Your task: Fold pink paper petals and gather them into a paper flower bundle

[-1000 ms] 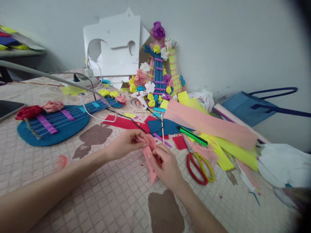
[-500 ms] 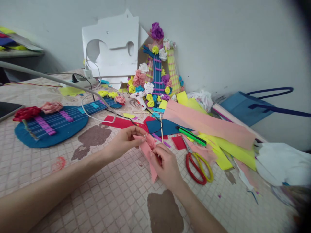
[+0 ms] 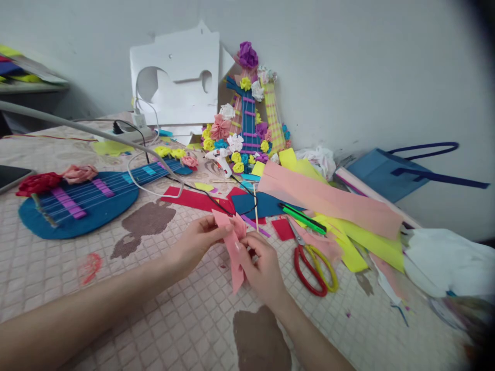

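A strip of pink crepe paper (image 3: 234,257) is pinched between both hands above the table, its upper end gathered into folded petals. My left hand (image 3: 203,234) grips the strip near its top, thumb in front. My right hand (image 3: 260,257) closes around the gathered base, thumb pressed on the strip; part of the paper is hidden behind the fingers. The strip's loose end hangs down between the hands. Scissors (image 3: 315,263) with one red and one yellow handle lie right of my right hand. A green cutter (image 3: 303,219) rests just beyond them.
At left lies a blue paper guitar (image 3: 112,206) with paper flowers. A white glue gun (image 3: 220,162) stands before decorated guitars (image 3: 249,118) against the wall. Pink sheet (image 3: 328,198) and yellow paper spread right, near a blue bag (image 3: 389,172). A white cable (image 3: 131,172) crosses the left side.
My left hand has shifted its pinch to the front of the strip, its thumb now over the paper. The strip has turned more upright, its lower end swinging slightly left.
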Demonstrator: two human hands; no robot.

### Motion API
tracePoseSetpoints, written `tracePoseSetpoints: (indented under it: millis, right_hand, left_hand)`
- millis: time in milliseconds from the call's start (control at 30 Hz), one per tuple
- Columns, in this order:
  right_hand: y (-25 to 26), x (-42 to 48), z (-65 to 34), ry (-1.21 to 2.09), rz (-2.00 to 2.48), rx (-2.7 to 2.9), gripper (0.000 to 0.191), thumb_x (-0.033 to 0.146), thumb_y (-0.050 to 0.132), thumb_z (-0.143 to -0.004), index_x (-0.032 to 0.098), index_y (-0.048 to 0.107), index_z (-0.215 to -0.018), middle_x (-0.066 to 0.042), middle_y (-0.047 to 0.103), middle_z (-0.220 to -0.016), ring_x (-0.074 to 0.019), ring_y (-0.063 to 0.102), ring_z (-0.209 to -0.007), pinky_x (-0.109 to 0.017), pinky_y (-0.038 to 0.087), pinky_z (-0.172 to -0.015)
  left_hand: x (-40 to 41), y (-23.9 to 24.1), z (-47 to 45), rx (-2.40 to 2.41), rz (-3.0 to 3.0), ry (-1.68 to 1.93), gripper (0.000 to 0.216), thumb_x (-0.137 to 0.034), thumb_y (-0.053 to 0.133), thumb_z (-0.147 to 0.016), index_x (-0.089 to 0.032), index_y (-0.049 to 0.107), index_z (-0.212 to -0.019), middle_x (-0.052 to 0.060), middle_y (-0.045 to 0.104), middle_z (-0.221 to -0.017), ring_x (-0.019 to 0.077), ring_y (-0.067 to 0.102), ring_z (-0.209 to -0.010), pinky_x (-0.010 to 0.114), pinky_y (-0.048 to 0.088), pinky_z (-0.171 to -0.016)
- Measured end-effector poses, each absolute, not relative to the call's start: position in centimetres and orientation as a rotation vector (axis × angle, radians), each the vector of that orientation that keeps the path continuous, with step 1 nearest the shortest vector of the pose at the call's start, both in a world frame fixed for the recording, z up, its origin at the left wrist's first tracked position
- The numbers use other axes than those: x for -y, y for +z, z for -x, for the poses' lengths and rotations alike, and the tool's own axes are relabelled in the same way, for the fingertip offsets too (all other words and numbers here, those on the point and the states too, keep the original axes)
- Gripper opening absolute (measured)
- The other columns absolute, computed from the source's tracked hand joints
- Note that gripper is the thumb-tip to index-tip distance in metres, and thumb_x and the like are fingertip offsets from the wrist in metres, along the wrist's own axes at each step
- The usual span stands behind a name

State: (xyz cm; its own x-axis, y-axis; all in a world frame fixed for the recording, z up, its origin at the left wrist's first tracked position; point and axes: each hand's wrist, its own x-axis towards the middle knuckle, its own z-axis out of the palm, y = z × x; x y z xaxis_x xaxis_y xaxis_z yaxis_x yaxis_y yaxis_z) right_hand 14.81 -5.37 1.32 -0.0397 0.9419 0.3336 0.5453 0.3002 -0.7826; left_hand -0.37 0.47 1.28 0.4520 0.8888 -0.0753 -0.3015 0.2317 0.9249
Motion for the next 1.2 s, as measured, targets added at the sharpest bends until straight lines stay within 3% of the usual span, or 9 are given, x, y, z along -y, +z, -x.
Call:
tracePoseSetpoints:
  millis: [167, 333, 533, 767, 900, 1200]
  right_hand:
    - [1.7, 5.3, -15.3, 0.586, 1.370, 1.600, 0.031, 0.032, 0.042, -0.092, 0.018, 0.053, -0.067, -0.001, 0.051, -0.070, -0.0139, 0.049, -0.066, -0.027, 0.036, -0.059]
    - [1.7, 4.8, -16.0, 0.685, 1.378, 1.467, 0.036, 0.039, 0.040, -0.094, 0.018, 0.060, -0.072, -0.004, 0.060, -0.074, -0.0168, 0.055, -0.072, -0.029, 0.041, -0.068]
    - [1.0, 4.7, -16.3, 0.911, 1.360, 1.324, 0.043, 0.048, 0.040, -0.092, 0.018, 0.067, -0.074, -0.004, 0.066, -0.076, -0.0167, 0.057, -0.072, -0.029, 0.043, -0.068]
    - [0.4, 4.6, -16.4, 0.997, 1.365, 1.183, 0.044, 0.053, 0.044, -0.089, 0.019, 0.069, -0.076, -0.004, 0.066, -0.077, -0.0157, 0.054, -0.067, -0.028, 0.041, -0.062]
    - [0.1, 4.6, -16.2, 1.040, 1.272, 1.160, 0.038, 0.050, 0.048, -0.088, 0.020, 0.069, -0.078, -0.003, 0.064, -0.078, -0.0152, 0.054, -0.069, -0.028, 0.042, -0.065]
    - [0.1, 4.9, -15.8, 1.105, 1.238, 1.183, 0.029, 0.045, 0.048, -0.089, 0.021, 0.065, -0.088, -0.002, 0.062, -0.081, -0.0167, 0.057, -0.077, -0.029, 0.045, -0.070]
  left_hand:
    - [-0.7, 2.5, 0.7, -0.761, -0.991, 1.012, 0.015, -0.025, 0.070, -0.074, -0.014, 0.069, -0.084, 0.006, 0.071, -0.090, 0.0182, 0.064, -0.086, 0.027, 0.047, -0.079]
    - [-0.7, 3.0, 1.0, -0.660, -0.821, 0.787, 0.021, -0.024, 0.064, -0.078, -0.010, 0.070, -0.092, 0.012, 0.071, -0.098, 0.0198, 0.065, -0.093, 0.029, 0.048, -0.087]
    - [-0.9, 2.4, 0.8, -0.668, -0.680, 0.727, 0.011, -0.015, 0.060, -0.080, -0.009, 0.068, -0.084, 0.008, 0.069, -0.083, 0.0105, 0.062, -0.066, 0.019, 0.050, -0.061]
    - [-0.7, 1.7, 0.5, -0.649, -0.534, 0.727, 0.006, -0.006, 0.060, -0.078, -0.012, 0.059, -0.080, 0.005, 0.063, -0.081, 0.0064, 0.054, -0.057, 0.018, 0.048, -0.056]
    - [-0.5, 1.0, 0.2, -0.605, -0.551, 0.686, 0.005, -0.013, 0.060, -0.081, -0.013, 0.059, -0.086, 0.002, 0.058, -0.073, 0.0083, 0.054, -0.060, 0.020, 0.046, -0.059]
    - [0.2, 0.7, 0.0, -0.815, -1.160, 0.616, 0.029, -0.040, 0.071, -0.071, -0.014, 0.059, -0.073, -0.001, 0.055, -0.061, 0.0102, 0.047, -0.054, 0.022, 0.032, -0.051]
